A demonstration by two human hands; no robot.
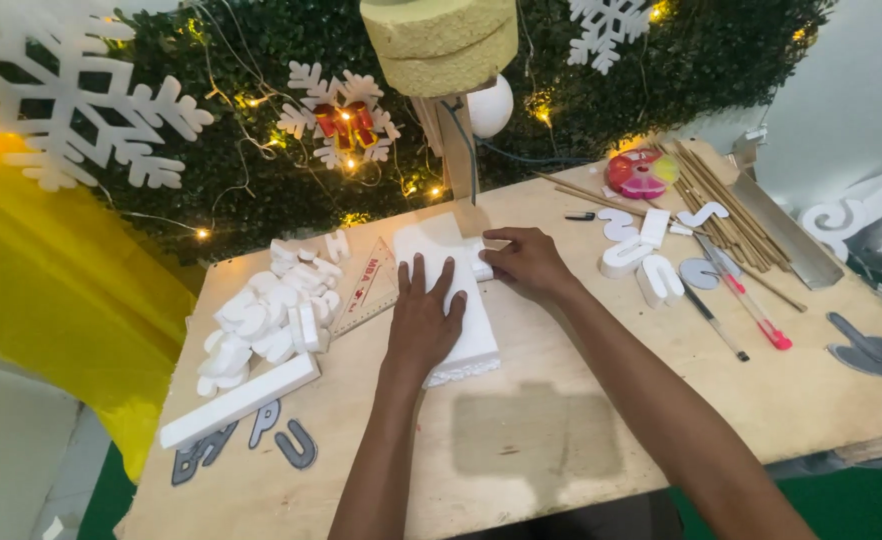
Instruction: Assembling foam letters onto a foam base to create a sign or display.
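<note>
White foam slab [458, 300] lay mid-table on the plywood bench [561, 440], with the left hand [423, 320] pressed flat on it, fingers spread. Right hand [527, 262] sat at its 1 o'clock, fingers closed on a small foam piece [481, 262] touching the slab's edge.

Both forearms reach forward, left hand [423, 318] pressed flat with fingers spread, right hand [527, 262] curled, fingers bent.

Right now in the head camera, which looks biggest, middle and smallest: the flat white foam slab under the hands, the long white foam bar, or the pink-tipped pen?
1. Flat white foam slab, partly covered by both hands.
2. Long white foam bar.
3. Pink-tipped pen.
</note>
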